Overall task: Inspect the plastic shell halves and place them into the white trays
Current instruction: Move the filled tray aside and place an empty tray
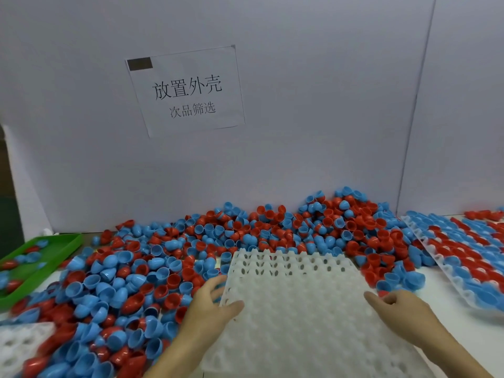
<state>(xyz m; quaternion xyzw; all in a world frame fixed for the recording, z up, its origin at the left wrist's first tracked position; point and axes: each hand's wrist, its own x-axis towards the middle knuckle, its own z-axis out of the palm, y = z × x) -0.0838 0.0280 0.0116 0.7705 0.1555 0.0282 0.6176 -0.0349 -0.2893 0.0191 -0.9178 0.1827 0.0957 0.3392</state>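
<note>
A white tray (294, 290) with rows of empty pockets lies in front of me, its far edge resting against a big heap of red and blue shell halves (174, 257). My left hand (212, 304) grips the tray's left edge, thumb on top and fingers curled under. At the tray's right edge my right hand (401, 309) rests with fingers curled; whether it pinches the edge or a red shell beside it is unclear. A second white tray (420, 233), filled with red and blue shells, lies at the right.
A green bin (54, 249) with a few shells stands at the left. Part of another white tray (19, 342) shows at the lower left. A grey partition wall with a paper sign (188, 91) closes off the back.
</note>
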